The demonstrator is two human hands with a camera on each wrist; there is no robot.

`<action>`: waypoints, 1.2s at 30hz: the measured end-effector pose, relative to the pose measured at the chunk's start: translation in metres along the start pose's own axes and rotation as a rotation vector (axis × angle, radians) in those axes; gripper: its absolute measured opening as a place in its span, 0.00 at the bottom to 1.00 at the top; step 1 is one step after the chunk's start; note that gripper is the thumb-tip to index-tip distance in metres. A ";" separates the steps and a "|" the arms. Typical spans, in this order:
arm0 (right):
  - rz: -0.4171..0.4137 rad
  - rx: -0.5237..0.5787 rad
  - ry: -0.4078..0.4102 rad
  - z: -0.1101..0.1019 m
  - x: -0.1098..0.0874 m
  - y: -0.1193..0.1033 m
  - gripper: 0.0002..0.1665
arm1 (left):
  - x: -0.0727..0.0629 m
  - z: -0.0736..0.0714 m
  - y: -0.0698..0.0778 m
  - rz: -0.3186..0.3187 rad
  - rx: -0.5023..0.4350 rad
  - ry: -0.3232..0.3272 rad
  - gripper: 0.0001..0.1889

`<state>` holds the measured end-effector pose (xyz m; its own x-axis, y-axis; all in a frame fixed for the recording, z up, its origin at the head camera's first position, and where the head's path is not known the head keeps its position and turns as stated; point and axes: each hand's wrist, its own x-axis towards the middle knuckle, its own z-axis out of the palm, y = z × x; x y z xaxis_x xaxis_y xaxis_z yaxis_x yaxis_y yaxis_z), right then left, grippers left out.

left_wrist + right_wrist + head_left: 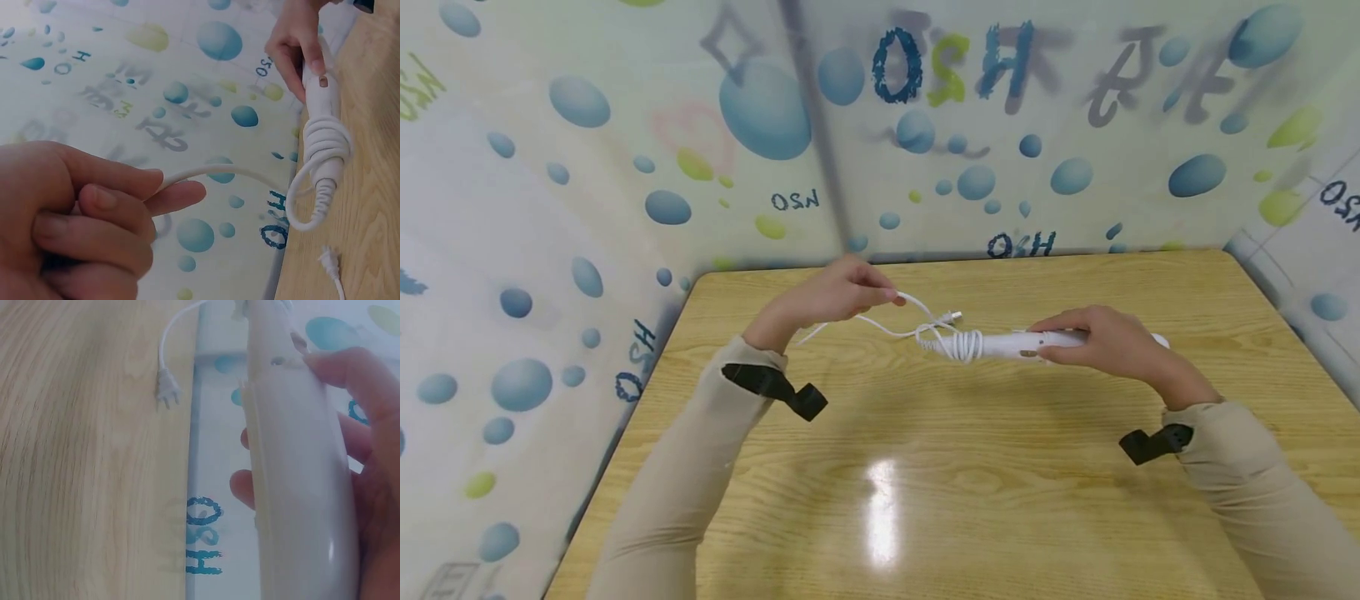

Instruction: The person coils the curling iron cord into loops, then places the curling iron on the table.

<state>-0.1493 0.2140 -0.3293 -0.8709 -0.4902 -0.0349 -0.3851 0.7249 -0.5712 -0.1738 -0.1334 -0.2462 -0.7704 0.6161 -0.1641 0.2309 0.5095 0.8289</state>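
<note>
A long white hair straightener [1002,345] is held up over the table, with its white cord [328,142] coiled several times around the handle end. My right hand [1105,340] grips its body, thumb on one side and fingers around the other, as the right wrist view shows. To the left, my left hand [841,292] pinches a loose stretch of the cord between thumb and index finger; the other fingers are curled in. From the coil, the cord arcs up to that pinch. Its two-pronged plug [167,390] hangs free near the coil, below it in the left wrist view.
Beneath both hands is a wood-grain table [1000,500], its far edge against a wall covering [865,183] printed with blue and green drops and letters. Black wrist cameras [808,401] are strapped over both beige sleeves [688,492].
</note>
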 end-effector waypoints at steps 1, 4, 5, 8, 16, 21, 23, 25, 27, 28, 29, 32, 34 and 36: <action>0.000 0.009 0.002 0.001 0.000 0.001 0.25 | 0.001 0.001 0.001 -0.008 -0.022 -0.002 0.13; -0.014 -0.003 0.021 0.004 0.002 0.001 0.25 | 0.005 0.009 0.004 -0.036 -0.086 0.012 0.13; -0.025 -0.020 0.028 0.005 0.003 0.001 0.25 | 0.008 0.012 0.005 -0.050 -0.110 0.026 0.13; -0.071 -0.078 0.046 0.009 0.006 -0.004 0.23 | 0.020 0.021 0.011 -0.116 -0.186 0.100 0.13; -0.285 -0.250 0.091 0.021 0.015 -0.026 0.17 | 0.046 0.040 0.016 -0.207 -0.445 0.249 0.13; -0.329 -0.339 0.105 0.025 0.019 -0.032 0.18 | 0.049 0.051 0.020 -0.145 -0.464 0.193 0.14; -0.294 -0.345 0.094 0.026 0.021 -0.032 0.19 | 0.045 0.053 0.021 -0.103 -0.427 0.168 0.13; -0.226 -0.318 0.080 0.025 0.021 -0.030 0.20 | 0.039 0.054 0.023 -0.051 -0.377 0.156 0.13; -0.146 -0.293 0.077 0.022 0.020 -0.026 0.20 | 0.031 0.054 0.023 -0.007 -0.322 0.165 0.13; -0.106 -0.282 0.080 0.020 0.019 -0.023 0.21 | 0.027 0.054 0.023 0.009 -0.300 0.173 0.12; -0.068 -0.264 0.088 0.018 0.018 -0.021 0.22 | 0.022 0.054 0.022 0.024 -0.281 0.182 0.12; -0.001 -0.228 0.123 0.013 0.015 -0.013 0.24 | 0.010 0.053 0.021 0.060 -0.233 0.208 0.13; 0.030 -0.201 0.150 0.009 0.014 -0.010 0.25 | 0.003 0.053 0.020 0.076 -0.215 0.220 0.13; 0.058 -0.175 0.176 0.006 0.014 -0.006 0.27 | -0.002 0.055 0.019 0.090 -0.185 0.225 0.13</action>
<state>-0.1571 0.2002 -0.3320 -0.9270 -0.3645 0.0880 -0.3662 0.8297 -0.4213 -0.1349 -0.0923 -0.2598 -0.8690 0.4944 0.0195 0.2074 0.3282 0.9216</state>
